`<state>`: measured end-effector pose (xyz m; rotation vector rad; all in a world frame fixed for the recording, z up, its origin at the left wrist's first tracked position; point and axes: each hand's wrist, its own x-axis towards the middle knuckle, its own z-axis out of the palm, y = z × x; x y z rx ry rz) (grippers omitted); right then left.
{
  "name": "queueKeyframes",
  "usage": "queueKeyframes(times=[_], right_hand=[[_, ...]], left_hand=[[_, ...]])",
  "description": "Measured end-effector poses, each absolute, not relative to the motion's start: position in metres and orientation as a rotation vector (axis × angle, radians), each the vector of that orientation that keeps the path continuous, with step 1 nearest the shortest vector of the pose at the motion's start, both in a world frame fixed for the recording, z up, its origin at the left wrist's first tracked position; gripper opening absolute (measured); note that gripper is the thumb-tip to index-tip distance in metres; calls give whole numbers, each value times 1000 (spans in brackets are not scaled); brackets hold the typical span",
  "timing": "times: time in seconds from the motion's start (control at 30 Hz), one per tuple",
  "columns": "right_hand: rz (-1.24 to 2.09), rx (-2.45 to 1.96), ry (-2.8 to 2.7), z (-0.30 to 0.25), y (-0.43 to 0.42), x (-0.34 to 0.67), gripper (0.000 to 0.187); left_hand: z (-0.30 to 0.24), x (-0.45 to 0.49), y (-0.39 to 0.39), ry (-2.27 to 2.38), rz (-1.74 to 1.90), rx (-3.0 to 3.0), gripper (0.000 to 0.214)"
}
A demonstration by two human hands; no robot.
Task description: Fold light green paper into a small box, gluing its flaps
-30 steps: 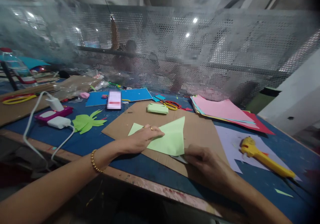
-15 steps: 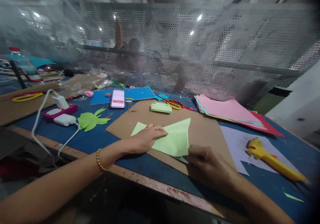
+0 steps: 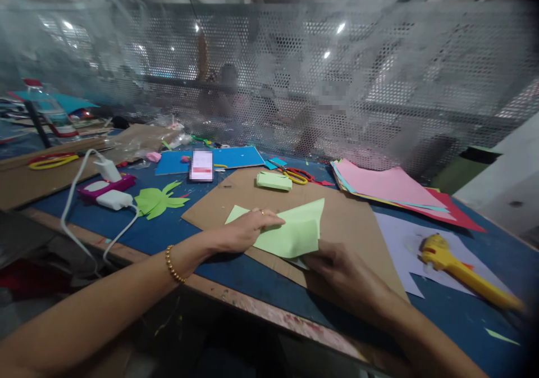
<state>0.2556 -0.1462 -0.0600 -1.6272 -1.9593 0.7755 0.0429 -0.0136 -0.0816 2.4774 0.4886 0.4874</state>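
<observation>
A light green sheet of paper [image 3: 290, 233] lies folded on a brown cardboard board [image 3: 345, 221] near the table's front edge. My left hand [image 3: 244, 233] lies flat on the sheet's left part, fingers stretched out and pressing it down. My right hand [image 3: 337, 271] pinches the sheet's lower right corner and lifts that flap up and over toward the left. A gold bead bracelet [image 3: 172, 264] circles my left wrist.
A yellow cutter [image 3: 458, 268] rests on a pale sheet at the right. Coloured paper [image 3: 387, 187] is stacked behind it. Scissors [image 3: 295, 174], a small green pad [image 3: 273, 181], a phone [image 3: 201, 165], a green leaf cut-out [image 3: 158, 201] and white chargers [image 3: 113, 199] lie farther back and left. Perforated metal mesh [image 3: 379, 86] closes off the back.
My right hand has lifted the green sheet's right corner and folded it leftward; the pointed top right corner now sits lower. My left hand stays pressed on the sheet.
</observation>
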Motion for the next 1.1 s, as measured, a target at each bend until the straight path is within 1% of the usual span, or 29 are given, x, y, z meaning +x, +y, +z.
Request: queueKeyframes(times=[0.23,0.53,0.77,0.93,1.0,1.1], right_hand=[[860,-1665,-1957,-46,-156,251,33],[794,-1615,-1968,-56,-140,235,29],[812,-1614,-2001,-55,-145,241,34],[760,-1634,-1991,-55,-146,240,35],[733,-1648,-1992,-56,-145,240,36],[699,-1678,-1992,-58,-146,242,33]], left_hand=[[-83,43,-11,491,487,2443,51],[-69,41,-15,511,467,2340,55],[-71,43,-15,508,484,2295,52],[-63,38,-12,518,464,2300,52],[-61,29,-10,514,501,2367,49],[-62,7,-7,575,529,2617,39]])
